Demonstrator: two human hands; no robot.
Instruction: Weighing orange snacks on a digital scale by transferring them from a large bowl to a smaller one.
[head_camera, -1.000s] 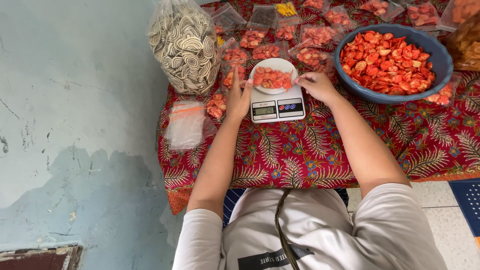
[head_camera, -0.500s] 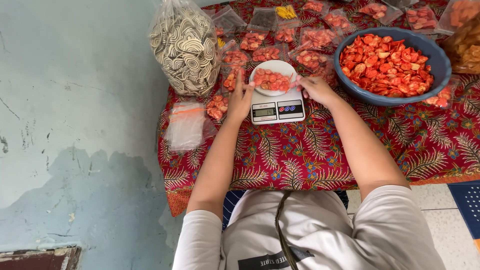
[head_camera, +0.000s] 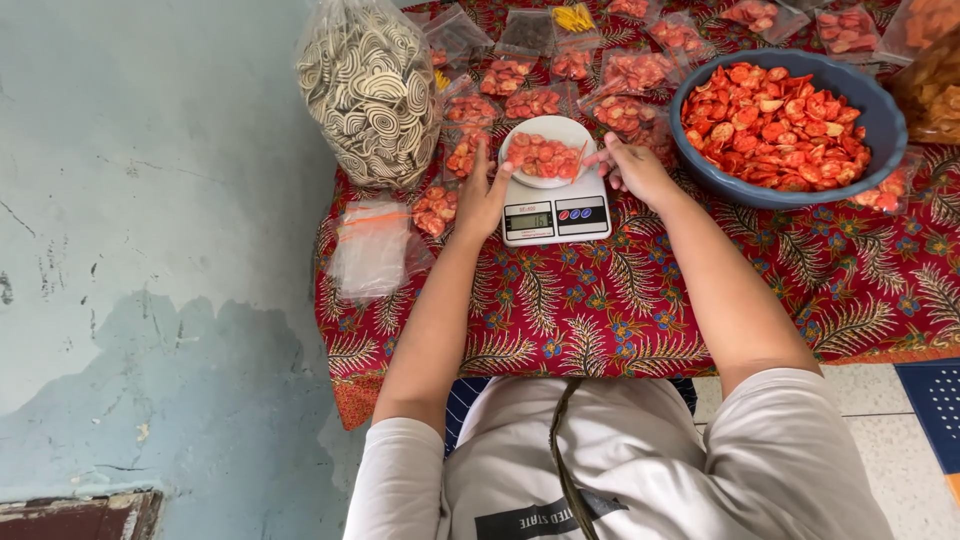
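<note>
Person in light grey short-sleeved T-shirt, sleeves ending above elbows, forearms bare. Dark rectangular patch with pale lettering across lower chest. Thin olive-brown cord hanging down shirt front from neck. Left hand (head_camera: 483, 196) and right hand (head_camera: 637, 170) bare, no rings, watch or gloves visible.

the small white plastic kitchen scale (head_camera: 555, 215) looks smooth and a little glossy. the round white plate (head_camera: 545, 157) on it is shiny. the red patterned cloth (head_camera: 640, 300) is matt woven fabric. the clear plastic bags (head_camera: 372, 250) are thin and glossy. the big blue plastic bowl (head_camera: 880, 120) looks smooth.
</note>
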